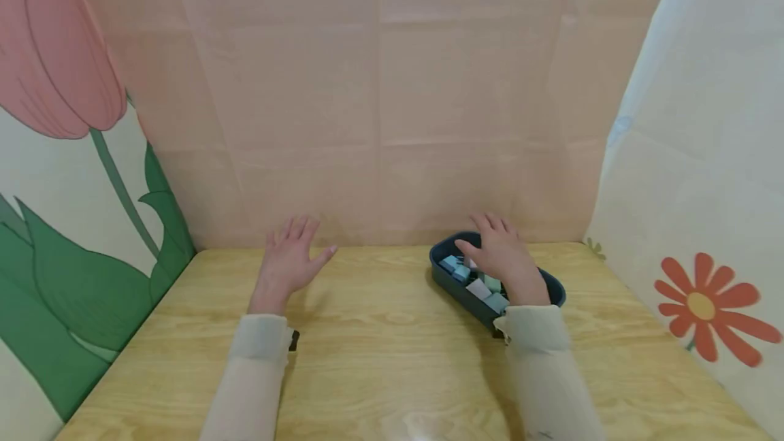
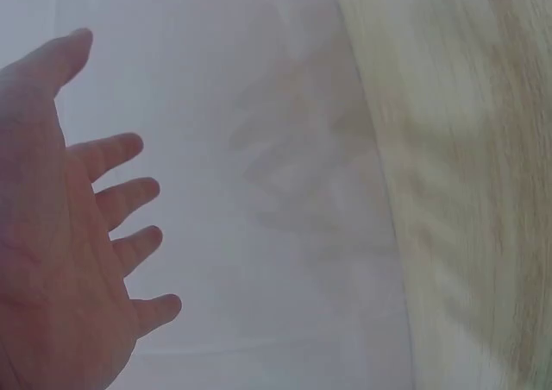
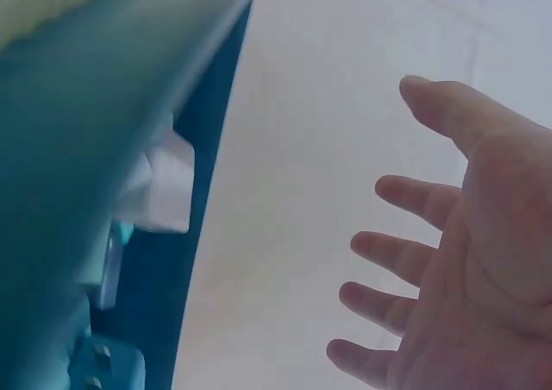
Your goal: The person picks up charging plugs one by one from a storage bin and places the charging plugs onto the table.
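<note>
My left hand [image 1: 286, 265] hovers over the left part of the wooden table with its fingers spread; in the left wrist view the bare palm [image 2: 60, 261] faces the camera and holds nothing. Above a dark blue oblong basin [image 1: 456, 291] my right hand [image 1: 503, 257] is held with fingers extended, partly covering the basin. Inside lie several small blocks, among them a light blue block [image 1: 450, 263], a pale whitish block [image 1: 478, 289] and a green block [image 1: 492, 283]. The right wrist view shows the right palm [image 3: 492, 261] apart from the basin's wall and a white block [image 3: 168, 187].
The wooden tabletop [image 1: 380, 346] spans the front. A plain pinkish cloth [image 1: 380, 121] hangs behind it. On the left stands a tulip-printed cloth [image 1: 61, 67], on the right a white cloth with a red flower [image 1: 701, 306].
</note>
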Demonstrator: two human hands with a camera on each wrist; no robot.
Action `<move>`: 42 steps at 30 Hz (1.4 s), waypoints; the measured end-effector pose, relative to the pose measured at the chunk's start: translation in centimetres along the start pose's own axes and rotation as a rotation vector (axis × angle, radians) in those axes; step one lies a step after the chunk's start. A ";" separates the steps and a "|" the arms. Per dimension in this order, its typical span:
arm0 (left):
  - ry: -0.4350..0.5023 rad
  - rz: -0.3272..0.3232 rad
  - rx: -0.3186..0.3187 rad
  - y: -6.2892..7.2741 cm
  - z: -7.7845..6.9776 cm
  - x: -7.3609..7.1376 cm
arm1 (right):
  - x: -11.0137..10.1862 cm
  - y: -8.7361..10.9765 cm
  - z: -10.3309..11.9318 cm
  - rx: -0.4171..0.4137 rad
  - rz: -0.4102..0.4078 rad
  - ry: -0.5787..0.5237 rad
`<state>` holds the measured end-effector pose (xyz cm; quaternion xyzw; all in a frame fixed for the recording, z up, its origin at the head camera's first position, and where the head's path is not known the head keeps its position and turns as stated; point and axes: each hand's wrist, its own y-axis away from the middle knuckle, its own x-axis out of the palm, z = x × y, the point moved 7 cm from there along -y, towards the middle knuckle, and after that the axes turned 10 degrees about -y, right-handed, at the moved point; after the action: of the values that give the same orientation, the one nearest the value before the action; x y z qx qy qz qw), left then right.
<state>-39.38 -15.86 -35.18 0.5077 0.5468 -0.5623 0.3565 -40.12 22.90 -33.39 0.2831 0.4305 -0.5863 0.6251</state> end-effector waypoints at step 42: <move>0.076 0.110 0.264 -0.6 -8.1 1.3 | -1.0 2.2 -16.8 0.085 0.244 -0.132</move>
<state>-38.80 -7.67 -35.39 0.6004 0.4526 -0.5893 0.2957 -41.42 38.17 -40.77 0.3202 0.3256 -0.5412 0.7061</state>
